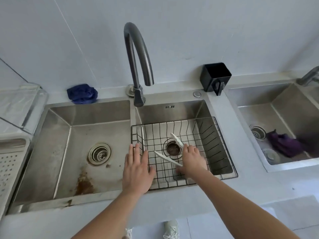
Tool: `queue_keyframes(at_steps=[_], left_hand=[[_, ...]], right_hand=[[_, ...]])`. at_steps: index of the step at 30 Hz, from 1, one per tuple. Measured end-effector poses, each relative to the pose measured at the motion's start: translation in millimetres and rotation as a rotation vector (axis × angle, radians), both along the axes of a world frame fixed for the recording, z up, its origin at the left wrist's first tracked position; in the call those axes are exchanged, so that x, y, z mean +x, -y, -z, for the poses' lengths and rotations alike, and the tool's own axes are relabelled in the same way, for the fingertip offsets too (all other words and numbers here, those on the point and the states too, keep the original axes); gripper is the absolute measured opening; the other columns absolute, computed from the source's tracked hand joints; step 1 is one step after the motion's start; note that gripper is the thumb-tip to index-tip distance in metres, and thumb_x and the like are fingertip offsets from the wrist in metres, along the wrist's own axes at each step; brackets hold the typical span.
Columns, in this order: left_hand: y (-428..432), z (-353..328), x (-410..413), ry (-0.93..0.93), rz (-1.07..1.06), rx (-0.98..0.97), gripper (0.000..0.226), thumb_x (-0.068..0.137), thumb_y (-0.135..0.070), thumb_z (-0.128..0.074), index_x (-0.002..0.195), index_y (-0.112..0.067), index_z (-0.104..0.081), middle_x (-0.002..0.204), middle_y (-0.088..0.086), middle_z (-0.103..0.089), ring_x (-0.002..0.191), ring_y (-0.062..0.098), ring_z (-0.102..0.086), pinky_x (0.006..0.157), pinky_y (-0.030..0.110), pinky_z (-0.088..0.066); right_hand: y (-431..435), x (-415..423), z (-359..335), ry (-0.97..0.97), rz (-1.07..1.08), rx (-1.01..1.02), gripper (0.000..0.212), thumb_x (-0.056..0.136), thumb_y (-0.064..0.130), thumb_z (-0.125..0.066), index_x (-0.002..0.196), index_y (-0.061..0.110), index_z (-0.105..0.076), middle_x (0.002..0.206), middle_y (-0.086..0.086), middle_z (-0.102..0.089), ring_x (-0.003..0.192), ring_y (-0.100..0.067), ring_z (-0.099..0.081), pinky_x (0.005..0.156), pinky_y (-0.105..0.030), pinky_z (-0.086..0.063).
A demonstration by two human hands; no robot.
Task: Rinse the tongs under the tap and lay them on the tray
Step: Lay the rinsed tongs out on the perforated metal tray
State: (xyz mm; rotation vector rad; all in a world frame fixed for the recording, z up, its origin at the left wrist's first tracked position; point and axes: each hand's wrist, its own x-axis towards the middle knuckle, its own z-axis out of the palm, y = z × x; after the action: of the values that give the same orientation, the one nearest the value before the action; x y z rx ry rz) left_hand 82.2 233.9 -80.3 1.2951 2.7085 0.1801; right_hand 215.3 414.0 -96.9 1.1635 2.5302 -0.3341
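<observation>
White plastic tongs [172, 149] lie spread open in a black wire basket [217, 135] that sits in the right basin. My right hand [193, 159] covers the hinge end of the tongs, fingers curled around it. My left hand [137, 169] rests flat with spread fingers on the divider and the basket's left rim, holding nothing. The grey curved tap [138, 56] arches above the basins, its spout over the right basin's back edge. No water runs from it.
The stained left basin [82, 152] has a drain strainer. A blue cloth [82, 94] lies behind it. A black holder [215, 76] stands at the back right. A second sink [276, 121] holds a purple cloth. A white perforated tray [10, 163] sits at the far left.
</observation>
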Motion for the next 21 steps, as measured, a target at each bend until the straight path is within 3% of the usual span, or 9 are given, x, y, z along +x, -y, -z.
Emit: queue_keyframes(at_steps=[7, 10, 18, 21], left_hand=[[0.2, -1.6, 1.4, 0.009, -0.013, 0.021, 0.063, 0.088, -0.039, -0.059, 0.145, -0.013, -0.052, 0.166, 0.019, -0.025, 0.156, 0.037, -0.012, 0.123, 0.051, -0.024], [-0.2, -5.0, 2.6, 0.017, -0.011, 0.018, 0.064, 0.089, -0.039, -0.059, 0.147, -0.013, -0.05, 0.167, 0.018, -0.023, 0.156, 0.037, -0.011, 0.124, 0.05, -0.022], [-0.1, -8.6, 2.1, 0.02, -0.005, -0.004, 0.072, 0.092, -0.044, -0.055, 0.154, -0.01, -0.038, 0.166, 0.02, -0.023, 0.156, 0.038, -0.01, 0.126, 0.05, -0.017], [4.8, -13.4, 2.2, 0.019, -0.027, 0.025, 0.071, 0.093, -0.044, -0.056, 0.154, -0.011, -0.038, 0.164, 0.021, -0.028, 0.155, 0.039, -0.017, 0.126, 0.051, -0.018]], right_hand=[[-5.1, 0.5, -8.5, -0.142, -0.051, 0.005, 0.084, 0.084, 0.034, -0.079, 0.15, 0.014, -0.031, 0.135, -0.006, -0.047, 0.123, -0.025, -0.048, 0.097, -0.038, -0.053], [-6.6, 5.6, -17.9, -0.192, -0.043, 0.013, 0.085, 0.082, 0.025, -0.079, 0.151, 0.014, -0.031, 0.132, -0.006, -0.045, 0.119, -0.024, -0.049, 0.097, -0.035, -0.052], [-3.5, 14.6, -43.0, -0.293, 0.025, -0.01, 0.085, 0.082, 0.028, -0.078, 0.152, 0.012, -0.032, 0.131, -0.006, -0.044, 0.122, -0.026, -0.046, 0.097, -0.034, -0.049], [0.6, 11.3, -53.8, -0.354, 0.024, -0.016, 0.085, 0.082, 0.032, -0.078, 0.151, 0.013, -0.033, 0.13, -0.006, -0.044, 0.12, -0.026, -0.048, 0.099, -0.034, -0.047]])
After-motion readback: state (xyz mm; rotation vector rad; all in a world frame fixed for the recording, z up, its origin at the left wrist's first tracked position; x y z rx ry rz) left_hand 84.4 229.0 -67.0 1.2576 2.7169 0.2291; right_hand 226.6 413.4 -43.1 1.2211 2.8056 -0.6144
